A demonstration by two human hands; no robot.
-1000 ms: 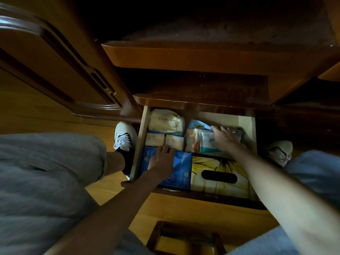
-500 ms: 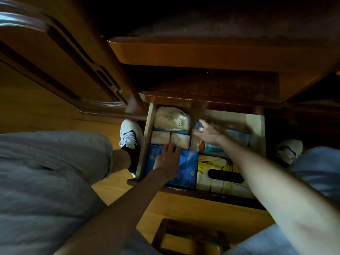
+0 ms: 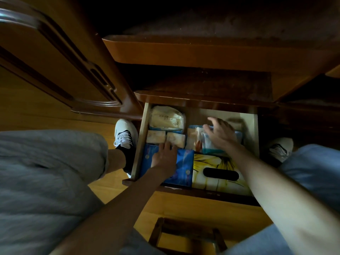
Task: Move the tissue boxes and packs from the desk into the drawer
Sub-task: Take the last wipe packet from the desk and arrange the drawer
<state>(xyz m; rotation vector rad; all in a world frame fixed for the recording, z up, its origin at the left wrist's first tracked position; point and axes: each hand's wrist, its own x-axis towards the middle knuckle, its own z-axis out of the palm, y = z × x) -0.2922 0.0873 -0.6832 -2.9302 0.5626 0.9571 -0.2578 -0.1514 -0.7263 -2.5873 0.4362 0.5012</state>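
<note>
Open pale-wood drawer [image 3: 141, 144] under a dark brown wooden desk [image 3: 202, 52], seen from above. A yellow-and-white cardboard tissue box [image 3: 217, 162] with a dark oval slot fills the drawer's front right corner; a blue tissue box [image 3: 185, 166] lies touching it in the front left corner. A cream plastic tissue pack [image 3: 166, 116] occupies the back left corner, with two small beige pocket packs [image 3: 156, 136] side by side just in front of it. The left hand [image 3: 164, 156] rests flat, fingers straight, on the blue box, fingertips reaching the right pocket pack. The right hand [image 3: 220, 134], fingers spread and relaxed, lies over a teal-and-white pack [image 3: 207, 144] near the back right; whether it grips is unclear.
</note>
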